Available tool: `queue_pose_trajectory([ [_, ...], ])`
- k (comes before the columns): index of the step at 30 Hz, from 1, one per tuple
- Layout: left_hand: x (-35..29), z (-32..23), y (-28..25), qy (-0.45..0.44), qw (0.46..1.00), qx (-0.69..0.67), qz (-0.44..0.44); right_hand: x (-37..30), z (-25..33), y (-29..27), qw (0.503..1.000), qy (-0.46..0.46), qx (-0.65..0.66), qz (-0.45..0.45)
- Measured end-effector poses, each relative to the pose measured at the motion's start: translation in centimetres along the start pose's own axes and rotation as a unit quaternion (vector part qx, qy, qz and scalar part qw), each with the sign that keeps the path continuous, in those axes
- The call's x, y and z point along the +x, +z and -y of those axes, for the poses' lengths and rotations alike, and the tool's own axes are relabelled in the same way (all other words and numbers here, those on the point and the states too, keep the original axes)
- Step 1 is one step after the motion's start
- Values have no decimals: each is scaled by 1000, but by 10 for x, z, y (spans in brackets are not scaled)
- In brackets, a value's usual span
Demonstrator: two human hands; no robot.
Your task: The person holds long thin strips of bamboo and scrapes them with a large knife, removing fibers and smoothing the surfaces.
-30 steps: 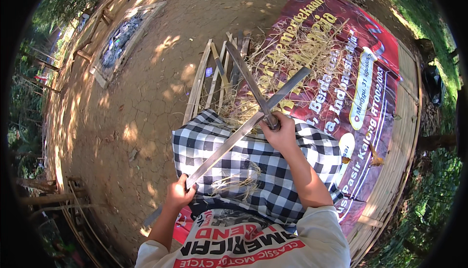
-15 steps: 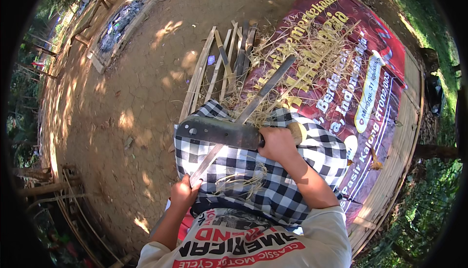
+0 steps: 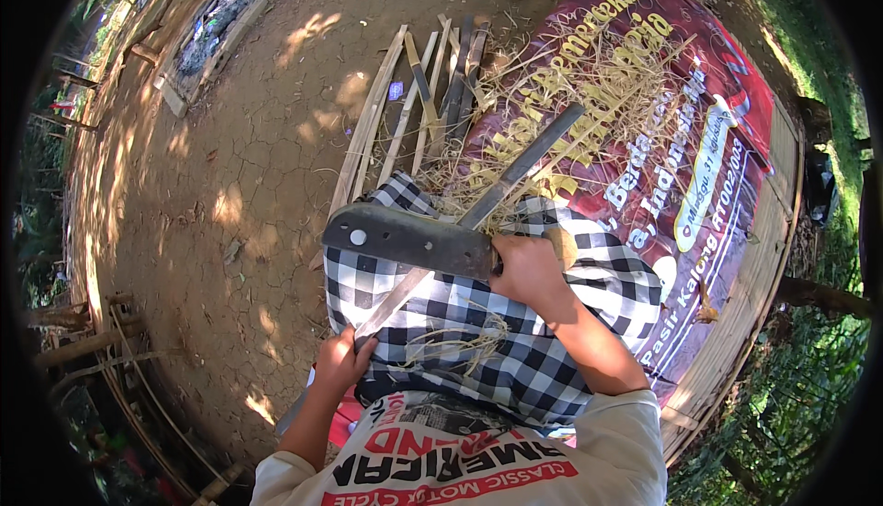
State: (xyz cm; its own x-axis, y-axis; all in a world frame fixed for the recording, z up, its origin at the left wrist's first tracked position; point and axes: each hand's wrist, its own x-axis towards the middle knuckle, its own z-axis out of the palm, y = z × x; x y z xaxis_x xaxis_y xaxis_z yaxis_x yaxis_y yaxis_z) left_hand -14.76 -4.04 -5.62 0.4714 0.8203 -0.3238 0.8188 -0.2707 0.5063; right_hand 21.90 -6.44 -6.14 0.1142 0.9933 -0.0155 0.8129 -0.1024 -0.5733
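Two hands at work: both are busy on one long bamboo strip (image 3: 478, 207), which runs slantwise from the lap out over the red banner (image 3: 681, 138).
Left hand (image 3: 342, 361): closed round the near end of the strip, down beside the checked cloth (image 3: 515, 340) on the lap, pinning it in place.
Right hand (image 3: 529, 271): clamped on the handle of a broad dark cleaver (image 3: 409, 239); the blade lies crosswise over the strip, flat side up toward the camera.
Where the strip lies: near end in the left hand, middle under the blade, far end resting on the banner among the dry shavings (image 3: 552, 92).
Nearby: a bundle of split bamboo slats (image 3: 405, 110) on the cracked earth just beyond the knees.
Step in hand: to my eye, shaving or splitting the strip, with the blade set for a stroke.
Next move calls for: a firm left grip so the strip does not twist, and the edge pushed away from the body along the grain, clear of the left fingers.
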Motion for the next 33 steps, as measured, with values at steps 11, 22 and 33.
queue_pose_trajectory([
  [11, 5, -11, -15, -22, 998, -33, 46, 10, -29, 2, 998, -35, 0, -47],
  [22, 4, -15, -19, -26, 998, -35, 50, 6, -44, -18, 996, 10, -62, -56],
  [33, 8, -5, -14, -35, 996, -73, 33, -27, -139, -88, 904, 344, -42, -250],
])
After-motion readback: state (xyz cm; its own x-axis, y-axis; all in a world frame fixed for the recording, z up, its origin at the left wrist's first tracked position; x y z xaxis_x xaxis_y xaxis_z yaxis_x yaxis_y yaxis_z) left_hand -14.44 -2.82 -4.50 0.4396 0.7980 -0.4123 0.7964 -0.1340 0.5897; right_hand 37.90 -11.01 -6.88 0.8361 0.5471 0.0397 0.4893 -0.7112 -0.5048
